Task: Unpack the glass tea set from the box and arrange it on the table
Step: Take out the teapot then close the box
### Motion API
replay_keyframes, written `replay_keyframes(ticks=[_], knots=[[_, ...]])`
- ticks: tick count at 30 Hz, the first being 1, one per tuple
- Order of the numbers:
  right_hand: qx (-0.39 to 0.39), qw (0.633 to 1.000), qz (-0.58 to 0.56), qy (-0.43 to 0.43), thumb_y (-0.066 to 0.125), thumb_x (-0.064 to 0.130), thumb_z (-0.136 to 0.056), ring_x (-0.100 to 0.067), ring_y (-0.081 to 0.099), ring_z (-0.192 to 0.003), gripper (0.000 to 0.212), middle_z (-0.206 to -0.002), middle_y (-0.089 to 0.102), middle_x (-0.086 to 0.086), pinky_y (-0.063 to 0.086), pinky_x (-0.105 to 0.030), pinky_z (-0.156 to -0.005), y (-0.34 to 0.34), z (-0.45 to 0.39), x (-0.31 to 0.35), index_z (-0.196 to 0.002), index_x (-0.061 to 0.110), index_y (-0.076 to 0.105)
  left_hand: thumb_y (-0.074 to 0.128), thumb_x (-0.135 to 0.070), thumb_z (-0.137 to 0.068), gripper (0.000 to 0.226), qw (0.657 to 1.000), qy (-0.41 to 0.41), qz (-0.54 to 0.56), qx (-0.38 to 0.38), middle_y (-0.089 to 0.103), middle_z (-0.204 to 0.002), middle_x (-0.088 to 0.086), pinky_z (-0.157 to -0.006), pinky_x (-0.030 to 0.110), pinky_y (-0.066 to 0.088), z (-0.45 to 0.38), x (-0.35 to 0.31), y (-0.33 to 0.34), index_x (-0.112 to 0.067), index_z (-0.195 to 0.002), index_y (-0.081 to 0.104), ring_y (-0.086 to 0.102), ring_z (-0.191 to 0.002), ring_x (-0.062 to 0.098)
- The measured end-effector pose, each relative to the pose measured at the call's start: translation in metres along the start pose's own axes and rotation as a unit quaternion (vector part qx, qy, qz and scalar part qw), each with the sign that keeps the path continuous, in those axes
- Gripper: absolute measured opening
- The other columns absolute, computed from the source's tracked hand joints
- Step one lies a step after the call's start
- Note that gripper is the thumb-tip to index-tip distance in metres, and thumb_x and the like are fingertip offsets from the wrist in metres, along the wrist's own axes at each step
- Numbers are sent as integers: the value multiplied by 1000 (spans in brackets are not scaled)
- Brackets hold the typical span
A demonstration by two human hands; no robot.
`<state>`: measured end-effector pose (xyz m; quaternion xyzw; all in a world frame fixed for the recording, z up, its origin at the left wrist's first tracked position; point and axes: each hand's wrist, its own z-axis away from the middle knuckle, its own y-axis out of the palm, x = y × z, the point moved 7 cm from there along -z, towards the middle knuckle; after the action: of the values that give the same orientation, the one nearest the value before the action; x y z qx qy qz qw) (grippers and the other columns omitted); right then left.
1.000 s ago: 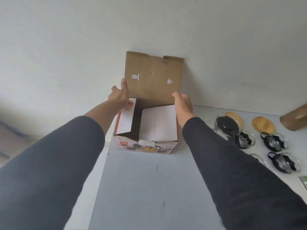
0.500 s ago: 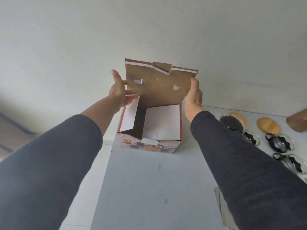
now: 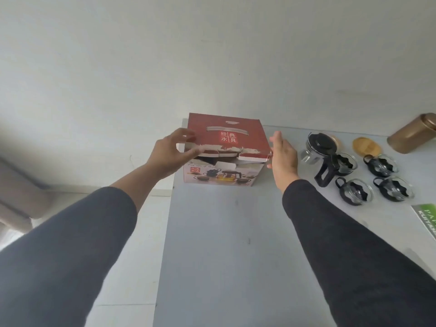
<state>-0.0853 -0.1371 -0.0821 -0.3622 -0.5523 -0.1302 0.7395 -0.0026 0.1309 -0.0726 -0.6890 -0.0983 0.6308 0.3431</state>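
Note:
The red tea set box (image 3: 227, 140) stands at the far left corner of the grey table (image 3: 226, 244), its red lid folded down over the top. My left hand (image 3: 171, 152) pinches the lid's front left corner between thumb and fingers. At the box's right front corner my right hand (image 3: 282, 155) is flat against the side, fingers apart. To the right of the box a glass teapot (image 3: 318, 149) with a black lid and handle stands on the table. Several glass cups (image 3: 355, 192) in black holders sit beside it.
A round bamboo lid (image 3: 366, 145) lies behind the cups. A gold tin (image 3: 412, 134) lies at the far right by the wall. A green printed sheet (image 3: 427, 217) pokes in at the right edge. The table's left edge drops to a pale floor.
The box's lid stood upright a second ago; both hands have swung it forward and down onto the box. The camera view has tilted a little.

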Motion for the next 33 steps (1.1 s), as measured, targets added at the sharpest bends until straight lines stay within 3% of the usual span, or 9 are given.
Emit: replay_keyframes(ticks=[2, 4, 6, 11, 23, 28, 33], knots=[[30, 997, 55, -46, 55, 32, -91, -19, 60, -107, 30, -116, 65, -4, 48, -34, -96, 2, 7, 4, -117, 18, 61, 71, -33, -82, 41, 996, 47, -73, -21, 64, -109, -11, -85, 18, 37, 4, 0, 0, -24, -121, 60, 57, -104, 9], [57, 991, 94, -78, 60, 20, -88, -13, 56, -112, 33, -120, 62, 2, 42, -23, -96, 5, 15, 7, -122, 21, 60, 72, -26, -82, 38, 992, 66, -97, -42, 66, -109, -5, -86, 20, 38, 6, 3, 1, -23, -119, 62, 59, -106, 15], [60, 983, 137, -102, 60, 17, -88, -11, 54, -110, 33, -117, 61, 6, 38, -18, -92, 7, 19, 9, -121, 20, 61, 71, -24, -82, 36, 992, 60, -97, -50, 65, -105, 1, -84, 20, 38, 6, 8, 2, -25, -117, 63, 60, -102, 17], [12, 970, 200, -134, 61, 18, -88, -20, 56, -103, 22, -114, 63, -6, 37, -21, -91, 9, 17, 6, -110, 15, 67, 66, -21, -87, 28, 992, 62, -94, -59, 66, -101, 5, -81, 20, 38, 7, 8, 5, -22, -114, 65, 62, -96, 18], [-50, 980, 130, -141, 67, 13, -85, -15, 59, -82, 12, -98, 70, -7, 48, -27, -84, 4, 16, 7, -96, 10, 70, 65, -16, -87, 25, 991, 61, -106, -58, 67, -102, 6, -83, 28, 44, 6, 9, 6, -18, -112, 66, 63, -94, 23], [-53, 984, 124, -120, 67, 12, -85, -14, 59, -82, 6, -98, 69, -8, 43, -20, -78, 4, 14, 1, -90, 12, 70, 66, -16, -86, 25, 991, 56, -112, -48, 68, -104, 5, -80, 23, 41, 3, 10, 7, -17, -111, 66, 63, -95, 21], [-42, 977, 175, -118, 65, 8, -85, -23, 62, -91, 7, -97, 69, -10, 41, -22, -81, 8, 11, 0, -86, 11, 72, 66, -17, -86, 23, 990, 56, -125, -37, 67, -99, 5, -83, 29, 43, -1, 14, 10, -19, -109, 66, 61, -96, 23]])
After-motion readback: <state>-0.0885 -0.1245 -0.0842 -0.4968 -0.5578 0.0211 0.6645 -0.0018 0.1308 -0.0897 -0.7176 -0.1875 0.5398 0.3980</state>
